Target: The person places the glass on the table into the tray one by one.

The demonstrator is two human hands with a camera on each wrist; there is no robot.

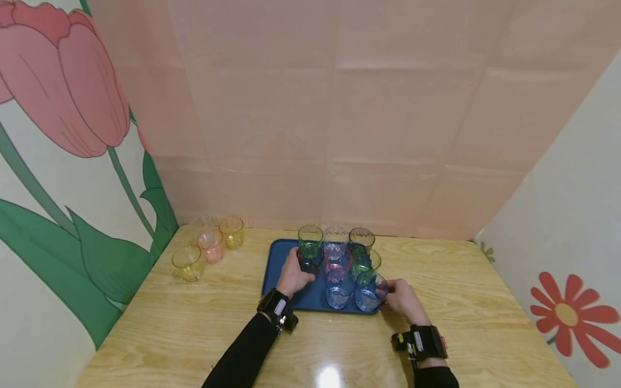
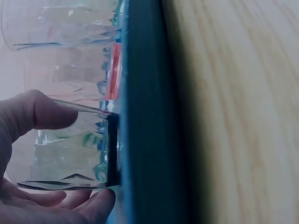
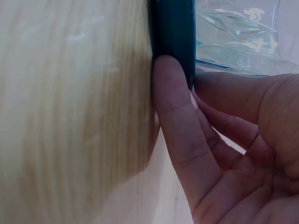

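Note:
In the head view my left hand (image 1: 292,276) grips a dark grey glass (image 1: 309,263) at the left of the grouped glasses on the blue tray (image 1: 280,260). The left wrist view shows thumb and fingers on opposite sides of this faceted glass (image 2: 70,149), its dark base right at the tray surface. My right hand (image 1: 405,299) pinches the tray's right edge near the front corner. In the right wrist view the forefinger (image 3: 173,98) lies against the rim's outer side and the thumb (image 3: 233,91) is over it, close beside a glass.
Two blue glasses (image 1: 339,290) stand at the tray's front; pink (image 1: 338,263), green (image 1: 310,235), clear (image 1: 335,236) and dark (image 1: 361,237) ones are behind. Left on the wooden table (image 1: 233,323), yellow (image 1: 187,264), pink (image 1: 211,246) and clear cups stand near the wall.

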